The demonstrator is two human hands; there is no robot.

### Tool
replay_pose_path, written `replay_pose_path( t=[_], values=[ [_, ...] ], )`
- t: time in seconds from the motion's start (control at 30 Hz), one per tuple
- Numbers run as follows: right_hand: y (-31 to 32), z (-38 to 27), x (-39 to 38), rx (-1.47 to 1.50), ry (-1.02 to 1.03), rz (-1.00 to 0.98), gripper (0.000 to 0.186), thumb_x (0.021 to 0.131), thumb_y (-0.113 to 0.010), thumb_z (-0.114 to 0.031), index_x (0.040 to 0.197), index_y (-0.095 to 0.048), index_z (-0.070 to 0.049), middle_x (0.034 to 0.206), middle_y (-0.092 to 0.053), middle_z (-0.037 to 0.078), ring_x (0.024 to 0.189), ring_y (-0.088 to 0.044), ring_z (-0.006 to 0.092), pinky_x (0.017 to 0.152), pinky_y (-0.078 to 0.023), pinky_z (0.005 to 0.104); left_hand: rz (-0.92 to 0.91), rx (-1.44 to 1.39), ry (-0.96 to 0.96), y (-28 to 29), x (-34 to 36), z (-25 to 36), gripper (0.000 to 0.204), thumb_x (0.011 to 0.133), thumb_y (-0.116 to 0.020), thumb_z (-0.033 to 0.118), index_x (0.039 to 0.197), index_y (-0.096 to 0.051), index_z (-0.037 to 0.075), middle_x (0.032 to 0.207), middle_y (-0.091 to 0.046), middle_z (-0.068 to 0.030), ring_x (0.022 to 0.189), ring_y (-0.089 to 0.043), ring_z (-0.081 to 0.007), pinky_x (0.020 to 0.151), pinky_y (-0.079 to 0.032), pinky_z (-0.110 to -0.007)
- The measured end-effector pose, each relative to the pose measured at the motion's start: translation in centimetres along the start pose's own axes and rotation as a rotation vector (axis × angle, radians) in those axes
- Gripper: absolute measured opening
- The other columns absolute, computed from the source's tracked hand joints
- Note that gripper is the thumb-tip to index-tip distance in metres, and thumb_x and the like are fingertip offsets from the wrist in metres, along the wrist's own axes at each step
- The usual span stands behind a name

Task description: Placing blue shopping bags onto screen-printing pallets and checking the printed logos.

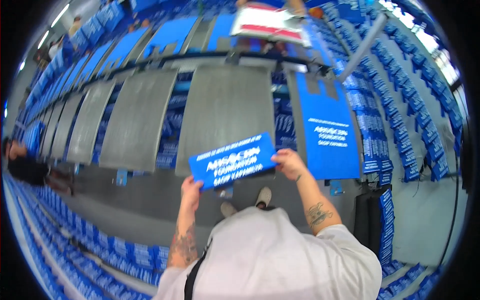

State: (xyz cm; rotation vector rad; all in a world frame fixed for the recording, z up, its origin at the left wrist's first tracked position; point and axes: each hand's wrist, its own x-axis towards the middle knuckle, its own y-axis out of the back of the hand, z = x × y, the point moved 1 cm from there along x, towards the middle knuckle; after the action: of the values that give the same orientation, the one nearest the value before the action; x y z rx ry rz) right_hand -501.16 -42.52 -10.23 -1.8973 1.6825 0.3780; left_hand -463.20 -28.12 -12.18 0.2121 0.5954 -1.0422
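Observation:
A blue sheet with white printing [232, 161], fabric by its look, is stretched between my two hands in front of my body. My left hand [190, 191] pinches its lower left corner. At its right edge, my right hand [288, 164] grips it between thumb and fingers. The sheet tilts up toward the right and hangs over the near edge of a grey printing board [225, 100]. On the board to the right lies another blue printed sheet [331, 150], flat, with notches cut into its far end.
Further grey boards [137, 115] run off to the left. Across the table, another person's hands [297, 7] are at a white and red printing frame [270, 22]. Blue printed sheets hang in rows [367, 115] at right. Someone in black [30, 162] stands far left.

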Motion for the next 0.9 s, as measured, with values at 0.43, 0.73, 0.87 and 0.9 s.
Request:
replay_pose_path(
  t=[0.43,0.73,0.87,0.9],
  values=[
    [1.8,-2.3,0.3,-0.134,-0.054,-0.399,0.026,0.101,-0.064,-0.013,0.127,-0.064,-0.009,0.110,-0.071,0.001,0.095,-0.065,0.0106,0.082,-0.052,0.0281,-0.001,-0.128,-0.074,-2.0,-0.8,4.9,0.018,0.098,-0.064,0.003,0.116,-0.061,0.004,0.103,-0.068,-0.0057,0.089,-0.066,-0.0150,0.078,-0.055,-0.033],
    [15.1,-21.6,0.3,-0.094,0.606,-0.034,0.031,0.098,-0.064,-0.003,0.129,-0.062,-0.003,0.113,-0.070,0.002,0.099,-0.062,0.0111,0.087,-0.051,0.0294,-0.363,0.199,-0.851,-30.1,-0.2,27.6,0.017,0.093,-0.070,0.002,0.109,-0.068,-0.001,0.102,-0.070,-0.0052,0.090,-0.064,-0.0119,0.083,-0.052,-0.028],
    [21.0,-34.0,2.2,0.220,1.049,0.029,0.029,0.100,-0.066,-0.010,0.128,-0.061,-0.004,0.111,-0.068,0.001,0.093,-0.060,0.0097,0.081,-0.050,0.0274,-0.595,0.288,-1.190,-47.3,-2.1,42.6,0.034,0.092,-0.076,0.017,0.117,-0.069,-0.005,0.105,-0.073,-0.0087,0.093,-0.067,-0.0148,0.084,-0.053,-0.030],
    [22.3,-37.3,2.4,0.215,1.096,0.081,0.026,0.101,-0.064,-0.011,0.126,-0.061,-0.004,0.112,-0.068,0.002,0.095,-0.061,0.0105,0.081,-0.050,0.0280,-0.701,0.242,-1.223,-51.8,-3.0,46.2,0.037,0.092,-0.076,0.019,0.120,-0.068,-0.004,0.105,-0.073,-0.0095,0.093,-0.067,-0.0149,0.085,-0.053,-0.030]
  ],
)
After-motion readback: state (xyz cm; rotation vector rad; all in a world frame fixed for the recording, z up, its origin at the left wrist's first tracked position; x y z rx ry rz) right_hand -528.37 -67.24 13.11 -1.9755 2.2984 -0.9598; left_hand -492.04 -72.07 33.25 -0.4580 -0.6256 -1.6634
